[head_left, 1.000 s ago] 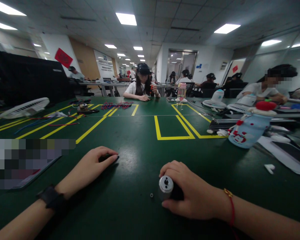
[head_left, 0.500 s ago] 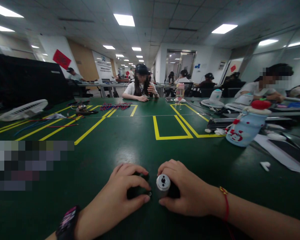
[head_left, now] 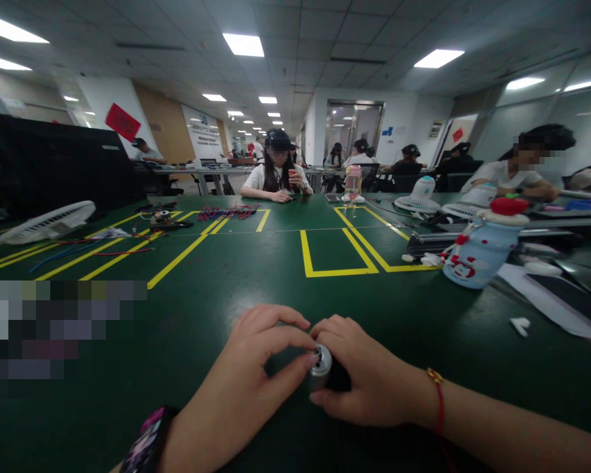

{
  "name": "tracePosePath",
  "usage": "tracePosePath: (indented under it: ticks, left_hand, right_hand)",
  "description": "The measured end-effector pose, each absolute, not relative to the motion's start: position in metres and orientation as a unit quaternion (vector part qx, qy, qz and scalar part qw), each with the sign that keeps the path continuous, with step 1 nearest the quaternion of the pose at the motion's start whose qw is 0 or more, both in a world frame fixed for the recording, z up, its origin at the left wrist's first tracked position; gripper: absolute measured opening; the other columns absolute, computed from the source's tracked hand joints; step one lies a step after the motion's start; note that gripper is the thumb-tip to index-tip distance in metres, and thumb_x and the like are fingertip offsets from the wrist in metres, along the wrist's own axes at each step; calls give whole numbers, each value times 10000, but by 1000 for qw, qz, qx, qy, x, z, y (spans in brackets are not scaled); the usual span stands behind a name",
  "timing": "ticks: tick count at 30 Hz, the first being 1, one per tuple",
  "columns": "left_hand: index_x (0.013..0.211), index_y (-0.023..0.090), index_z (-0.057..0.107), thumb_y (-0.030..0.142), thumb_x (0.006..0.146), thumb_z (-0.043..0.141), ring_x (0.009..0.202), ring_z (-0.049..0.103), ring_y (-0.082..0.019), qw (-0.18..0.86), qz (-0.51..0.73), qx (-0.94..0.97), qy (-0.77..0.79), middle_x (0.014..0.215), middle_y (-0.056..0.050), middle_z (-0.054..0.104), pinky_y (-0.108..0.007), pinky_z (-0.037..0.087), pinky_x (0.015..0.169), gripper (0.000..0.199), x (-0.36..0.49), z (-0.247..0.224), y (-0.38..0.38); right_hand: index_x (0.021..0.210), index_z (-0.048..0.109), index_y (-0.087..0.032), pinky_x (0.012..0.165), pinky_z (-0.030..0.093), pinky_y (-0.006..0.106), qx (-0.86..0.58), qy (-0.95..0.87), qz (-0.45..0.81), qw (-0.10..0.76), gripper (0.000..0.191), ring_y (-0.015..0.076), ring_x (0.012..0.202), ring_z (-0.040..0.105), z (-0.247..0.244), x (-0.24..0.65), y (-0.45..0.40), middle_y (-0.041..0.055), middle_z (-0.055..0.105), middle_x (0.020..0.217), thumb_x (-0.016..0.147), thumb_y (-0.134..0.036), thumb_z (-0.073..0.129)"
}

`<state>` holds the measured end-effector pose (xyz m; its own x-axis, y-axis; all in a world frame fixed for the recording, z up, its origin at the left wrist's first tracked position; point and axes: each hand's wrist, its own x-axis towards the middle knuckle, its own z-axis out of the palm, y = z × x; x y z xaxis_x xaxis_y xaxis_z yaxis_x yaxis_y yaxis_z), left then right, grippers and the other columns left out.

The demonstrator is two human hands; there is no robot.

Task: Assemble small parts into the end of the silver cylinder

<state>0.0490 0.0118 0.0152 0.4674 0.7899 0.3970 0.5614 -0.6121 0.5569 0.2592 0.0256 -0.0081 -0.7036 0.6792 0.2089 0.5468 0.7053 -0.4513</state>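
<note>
A small silver motor (head_left: pixel 321 376), a metal can with dark holes and a shaft in its top face, stands upright on the green table. My right hand (head_left: pixel 362 371) is closed round it, thumb near its base and fingers behind. My left hand (head_left: pixel 268 364) reaches over to the motor's top, thumb and index finger pinched at the shaft. Between these fingertips is a tiny dark ring-like piece, mostly hidden now. I cannot tell whether it sits on the shaft.
A blue bottle (head_left: pixel 485 253) with a red lid stands to the right, near a small white piece (head_left: pixel 521 326) and papers. Wires (head_left: pixel 226 211) and a white fan (head_left: pixel 49 222) lie on the left. Yellow tape (head_left: pixel 339 272) marks the table (head_left: pixel 217 263). A person (head_left: pixel 276 174) sits opposite.
My left hand has moved right and slightly up, bringing the tiny ring-like piece from beside the motor to its top. My right hand keeps holding the motor in nearly the same place.
</note>
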Motion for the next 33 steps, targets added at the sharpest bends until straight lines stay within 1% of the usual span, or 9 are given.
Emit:
tracePosePath:
  ticks: [5,11,18,21,25,27,29,33]
  left_hand:
    - [949,324,694,217,874,619,1004,592,-244,179,305,848,393,1057,-16,664,-434,465,906,150,53,15,8]
    - [919,276,675,253,914,578,998,601,-237,213,322,831,400,1049,-39,667,-413,474,912,99,54,11,11]
    - [931,296,687,239,905,588,997,601,-241,209,302,840,398,1052,-34,659,-422,483,897,116,55,13,11]
    - [983,303,681,239,913,567,1033,594,-245,208,304,840,399,1103,-40,649,-428,478,925,148,52,12,10]
    - [1138,317,635,297,944,505,1121,565,-249,202,323,816,436,1201,-32,624,-418,442,997,235,29,10,21]
    - [1128,318,637,350,950,493,1141,554,-250,187,333,792,476,1204,-17,623,-403,421,1015,232,9,8,32]
    - [1092,304,654,401,934,508,1152,552,-257,179,319,782,505,1202,-14,626,-401,398,1034,236,-14,5,46]
    - [1080,265,678,490,886,527,1162,563,-299,184,289,725,597,1203,-46,654,-439,385,1044,333,-50,-4,70]
  right_hand:
    - [985,535,-192,823,379,388,-330,-909,173,186,312,235,927,478,-11,259,27,63,571,1053,754,-336,688]
    - [1002,533,-191,824,375,380,-336,-906,175,189,337,235,944,476,-10,259,26,65,570,1080,738,-312,704]
    - [992,537,-197,832,380,382,-336,-906,178,184,330,234,954,478,-10,260,26,62,567,1087,738,-316,710]
    - [997,541,-196,834,385,384,-337,-906,179,184,332,236,954,478,-9,261,26,63,569,1081,738,-317,710]
    - [1041,552,-189,831,392,386,-346,-901,189,184,386,234,929,484,-6,262,24,65,577,1064,726,-321,731]
    - [1058,557,-185,839,393,388,-347,-899,195,183,404,234,929,486,-4,262,24,68,579,1067,724,-323,738]
    - [1051,564,-185,846,393,392,-347,-897,201,184,399,236,933,487,-4,262,24,69,581,1069,723,-325,742]
    - [1053,570,-187,849,394,398,-350,-894,210,184,403,235,933,489,-4,262,24,69,582,1074,720,-325,752]
